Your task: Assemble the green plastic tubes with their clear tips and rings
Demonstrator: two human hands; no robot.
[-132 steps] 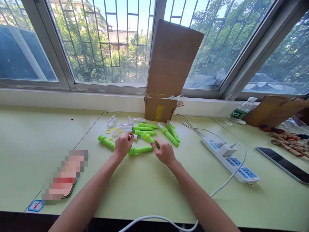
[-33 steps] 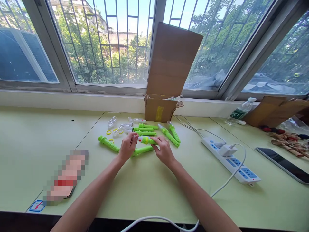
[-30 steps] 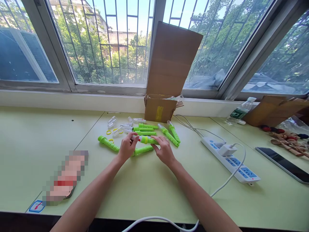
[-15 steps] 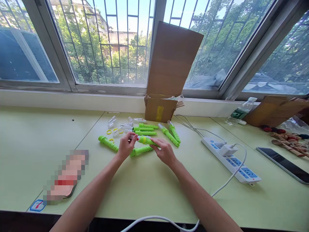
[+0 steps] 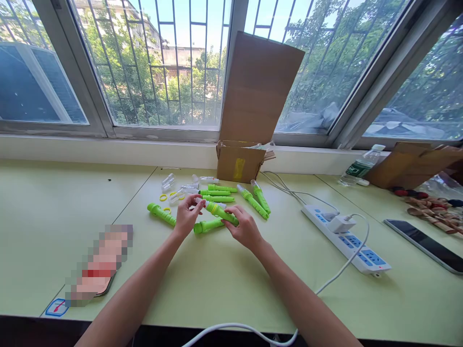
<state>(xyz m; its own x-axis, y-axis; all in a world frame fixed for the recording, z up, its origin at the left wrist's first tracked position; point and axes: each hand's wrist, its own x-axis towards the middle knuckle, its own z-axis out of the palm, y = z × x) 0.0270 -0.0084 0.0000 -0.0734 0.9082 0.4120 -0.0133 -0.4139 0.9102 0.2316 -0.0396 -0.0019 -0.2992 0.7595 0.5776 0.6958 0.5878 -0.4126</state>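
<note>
My right hand [image 5: 244, 228] grips a green plastic tube [image 5: 222, 213] by its ribbed shaft, tilted up to the left. At the tube's wide left end, my left hand [image 5: 186, 215] pinches a small clear piece [image 5: 200, 201]. Just under the hands a second green tube [image 5: 207, 225] lies flat, and another [image 5: 161, 214] rests to the left. More green tubes [image 5: 253, 199], clear caps [image 5: 167, 181] and yellow rings [image 5: 162, 197] are scattered on the pale green table [image 5: 224, 279] behind my hands.
A small open cardboard box [image 5: 239, 161] stands against the window sill, with a tall flap behind it. A white power strip [image 5: 347, 241] with a charger and cables lies to the right. A phone [image 5: 423, 245], a water bottle [image 5: 359, 169] and a blurred object [image 5: 97, 265] also lie on the table.
My right hand picked the green tube up off the table and my left hand brought a clear piece to its wide end. In the last second the tube tilted slightly upward.
</note>
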